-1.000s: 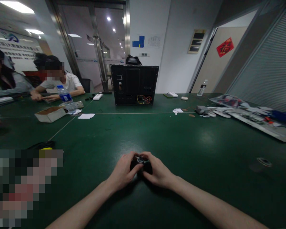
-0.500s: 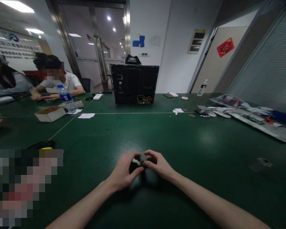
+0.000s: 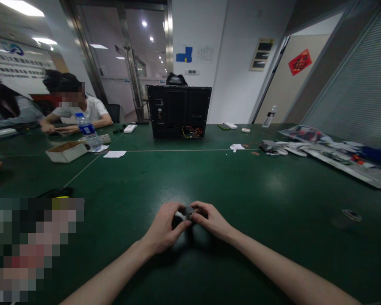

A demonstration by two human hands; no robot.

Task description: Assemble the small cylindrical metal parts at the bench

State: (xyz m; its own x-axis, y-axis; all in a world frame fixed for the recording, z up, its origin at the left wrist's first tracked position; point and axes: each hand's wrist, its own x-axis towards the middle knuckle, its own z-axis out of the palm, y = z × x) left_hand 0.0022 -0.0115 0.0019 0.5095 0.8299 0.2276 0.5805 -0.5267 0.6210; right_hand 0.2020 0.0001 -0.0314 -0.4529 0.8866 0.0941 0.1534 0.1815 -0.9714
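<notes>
On a big green tabletop (image 3: 273, 182) in a bright office room, two bare hands work near the front edge, in the middle of the view. The tabletop is dark green with thin pale lines across it. Far ahead stands a black metal box (image 3: 178, 112) with red and yellow wires (image 3: 192, 132) showing at its lower right. Behind it are white walls and a glass door (image 3: 104, 63). A red paper sign (image 3: 300, 62) hangs on a door at the upper right.

At the upper left, a person in a white T-shirt (image 3: 82, 109) sits at the tabletop. Near that person are a water bottle (image 3: 87, 130) and a low cardboard box (image 3: 66, 152). At the right, a long heap of plastic bags (image 3: 333, 153) lies on the tabletop.

The left hand (image 3: 163, 222) and the right hand (image 3: 211, 220) are curled in close and pinch a small gray metal part (image 3: 189, 212) between them. It sits just above the tabletop, and the fingers hide much of it, so its full shape is hard to see.
</notes>
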